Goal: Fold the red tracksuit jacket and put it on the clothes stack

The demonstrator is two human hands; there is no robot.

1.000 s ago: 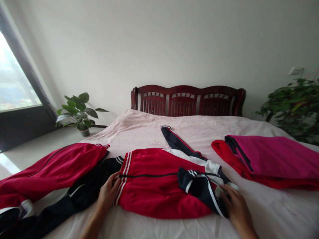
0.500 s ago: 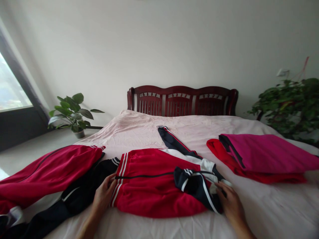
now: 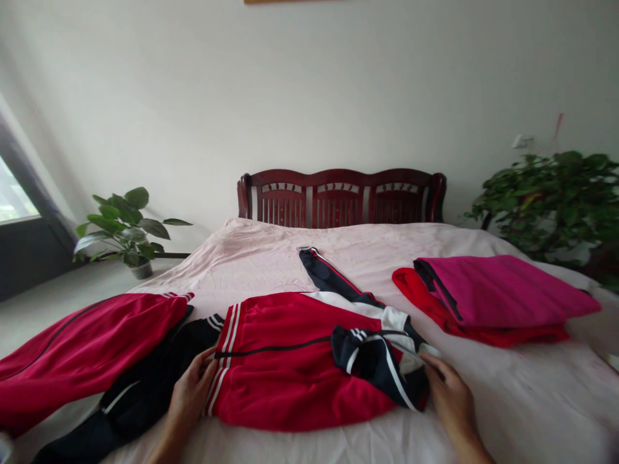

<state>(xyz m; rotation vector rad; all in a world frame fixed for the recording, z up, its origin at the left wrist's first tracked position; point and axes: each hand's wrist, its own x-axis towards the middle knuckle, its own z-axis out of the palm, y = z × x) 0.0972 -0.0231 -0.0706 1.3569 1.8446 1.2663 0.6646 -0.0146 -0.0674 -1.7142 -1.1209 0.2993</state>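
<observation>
A person's left hand (image 3: 191,390) closes its fingertips on the white-striped hem of a red jacket (image 3: 285,367) spread on a bed. The right hand (image 3: 447,396) lies over the jacket's white-and-navy collar end, and whether it pinches the cloth or only presses it cannot be told.

The jacket lies flat and zipped across the near middle of the pink sheet (image 3: 271,251). One navy sleeve (image 3: 372,361) is already turned in across the chest, while the other sleeve (image 3: 324,270) trails straight out toward the carved wooden headboard (image 3: 341,200). By the look of it the folding is partway done, with that far sleeve and the body not yet doubled over.

Just left of the hem, a dark garment (image 3: 159,367) touches the jacket, and a second red garment (image 3: 82,348) sprawls beyond it to the bed's left edge, so that side is crowded. To the right, a strip of bare sheet separates the jacket from a folded magenta piece (image 3: 498,290) stacked on a red one (image 3: 435,303). The widest open room is the sheet beyond the jacket, toward the headboard. The near edge of the bed runs close under both wrists.

Potted plants stand on the floor at left (image 3: 126,225) and at the right (image 3: 556,193).
</observation>
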